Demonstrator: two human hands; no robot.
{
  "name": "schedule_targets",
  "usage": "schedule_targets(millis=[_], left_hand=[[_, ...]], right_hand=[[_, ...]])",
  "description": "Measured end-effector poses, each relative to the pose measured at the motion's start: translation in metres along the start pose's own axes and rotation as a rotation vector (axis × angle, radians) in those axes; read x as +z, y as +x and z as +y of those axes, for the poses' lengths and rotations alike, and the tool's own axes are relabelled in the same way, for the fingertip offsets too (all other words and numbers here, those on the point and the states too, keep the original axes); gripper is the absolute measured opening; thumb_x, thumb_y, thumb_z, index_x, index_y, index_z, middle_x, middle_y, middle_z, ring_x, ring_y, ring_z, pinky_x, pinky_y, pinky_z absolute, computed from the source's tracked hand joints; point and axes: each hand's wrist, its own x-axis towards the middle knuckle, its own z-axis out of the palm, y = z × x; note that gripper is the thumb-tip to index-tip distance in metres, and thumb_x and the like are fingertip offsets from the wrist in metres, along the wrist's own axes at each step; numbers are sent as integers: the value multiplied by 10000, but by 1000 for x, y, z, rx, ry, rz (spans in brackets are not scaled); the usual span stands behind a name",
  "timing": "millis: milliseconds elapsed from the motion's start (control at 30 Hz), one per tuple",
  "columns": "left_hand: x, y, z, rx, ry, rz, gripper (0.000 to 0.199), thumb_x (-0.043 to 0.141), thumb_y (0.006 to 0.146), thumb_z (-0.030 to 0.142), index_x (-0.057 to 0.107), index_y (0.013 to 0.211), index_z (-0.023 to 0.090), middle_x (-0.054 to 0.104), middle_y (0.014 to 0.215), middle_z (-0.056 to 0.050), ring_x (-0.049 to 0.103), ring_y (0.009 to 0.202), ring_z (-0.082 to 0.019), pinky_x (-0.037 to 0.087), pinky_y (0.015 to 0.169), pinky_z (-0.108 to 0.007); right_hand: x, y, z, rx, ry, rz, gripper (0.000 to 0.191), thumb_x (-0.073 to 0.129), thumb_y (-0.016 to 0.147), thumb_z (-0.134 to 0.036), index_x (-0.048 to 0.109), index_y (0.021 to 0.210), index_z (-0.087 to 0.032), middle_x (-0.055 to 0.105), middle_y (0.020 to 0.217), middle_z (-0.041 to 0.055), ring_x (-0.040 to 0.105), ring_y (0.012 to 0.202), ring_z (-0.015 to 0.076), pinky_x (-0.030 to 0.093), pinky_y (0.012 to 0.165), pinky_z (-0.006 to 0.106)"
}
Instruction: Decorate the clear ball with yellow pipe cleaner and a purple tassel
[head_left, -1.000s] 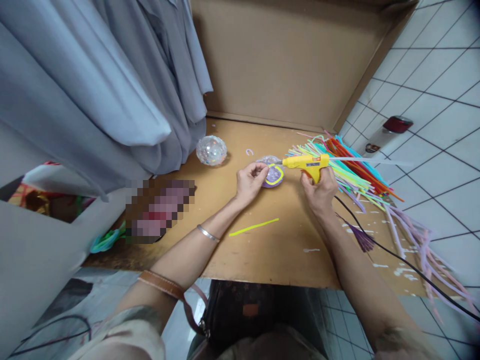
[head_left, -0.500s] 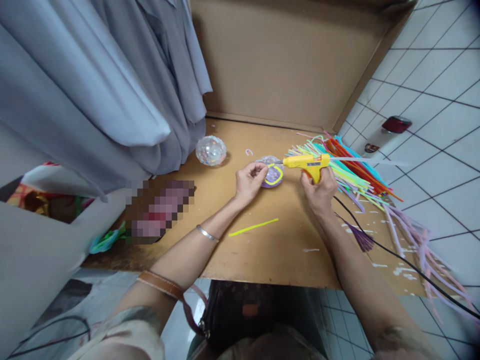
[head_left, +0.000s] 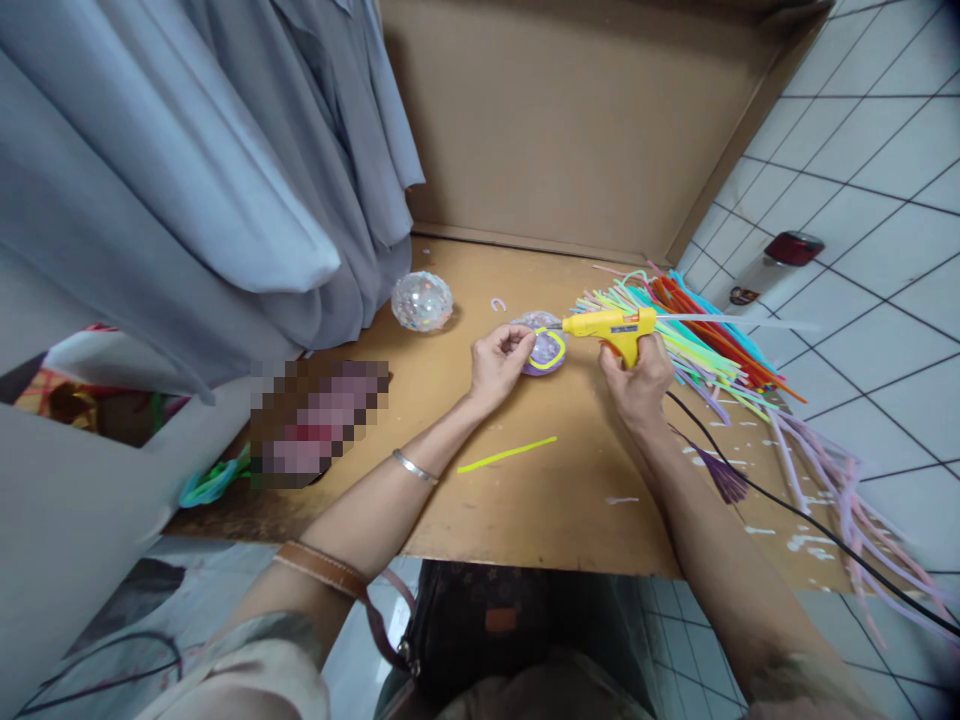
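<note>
My right hand (head_left: 637, 385) is wrapped round the handle of a yellow glue gun (head_left: 611, 325), whose nozzle points left. Just past the nozzle tip, my left hand (head_left: 496, 365) pinches one end of a yellow pipe cleaner (head_left: 562, 350). That pipe cleaner curves in a loop over a purple, faceted-looking ball (head_left: 541, 371), partly hidden by my left fingers. A clear glue stick (head_left: 739, 321) juts from the gun's rear. Nearer to me, a straight yellow pipe cleaner (head_left: 507, 455) lies on the wooden table (head_left: 555, 510).
A clear round ball (head_left: 422, 302) stands at the back left, with a small pale curl (head_left: 498, 304) to its right. Bundled coloured pipe cleaners (head_left: 705, 340) fill the right side. A black cord (head_left: 772, 492) crosses there. Grey cloth (head_left: 300, 200) hangs left; a cardboard panel (head_left: 585, 130) rises behind.
The glue gun has shifted slightly to the left, its nozzle closer to my left fingertips. My left hand and the purple ball have stayed in place.
</note>
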Motion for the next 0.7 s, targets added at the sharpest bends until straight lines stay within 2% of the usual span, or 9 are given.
schedule_targets(millis=[167,700], left_hand=[[0,1,-2,-4,9,2,253,786,806,413,725,791,169,728,718,-15,617,608,-107,524,629,-239],[1,0,0,24,-20,-14,289,784,792,438,709,775,159,719,712,-10,595,589,-95,526,643,-239]], right_hand=[[-1,-2,-2,-16,0,-24,149,594,870,-352,559,941,-226,623,915,89,611,884,267,468,749,370],[-1,-1,-3,-32,36,10,138,582,874,-360,548,892,-228,610,861,76,600,831,258,445,723,368]])
